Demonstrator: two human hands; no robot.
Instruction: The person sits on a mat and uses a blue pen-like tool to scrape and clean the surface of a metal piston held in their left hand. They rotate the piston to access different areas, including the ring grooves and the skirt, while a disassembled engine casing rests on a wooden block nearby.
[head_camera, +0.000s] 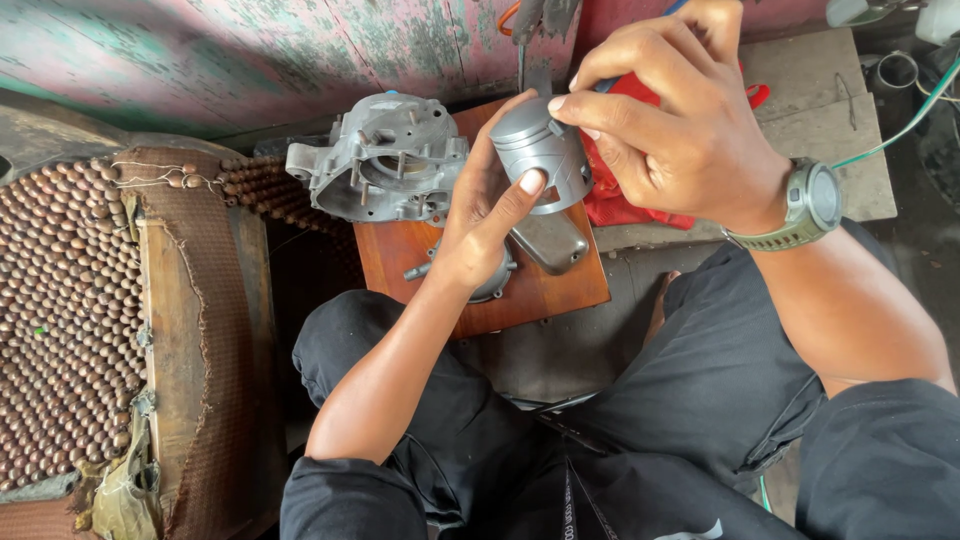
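My left hand (487, 215) grips a grey metal piston (540, 150), thumb pressed on its skirt, held above a wooden board (545, 290). My right hand (670, 110) rests its fingertips on the piston's crown and holds a tool with a blue tip, mostly hidden by the fingers. A green wristwatch (805, 205) is on my right wrist. A red cloth (625, 205) lies just behind the piston.
A grey engine crankcase (385, 160) stands on the board's far left. Smaller metal parts (550, 245) lie on the board under my hands. A worn beaded seat cover (65, 320) fills the left. A concrete slab (830, 120) is at right. My black-trousered knees are below.
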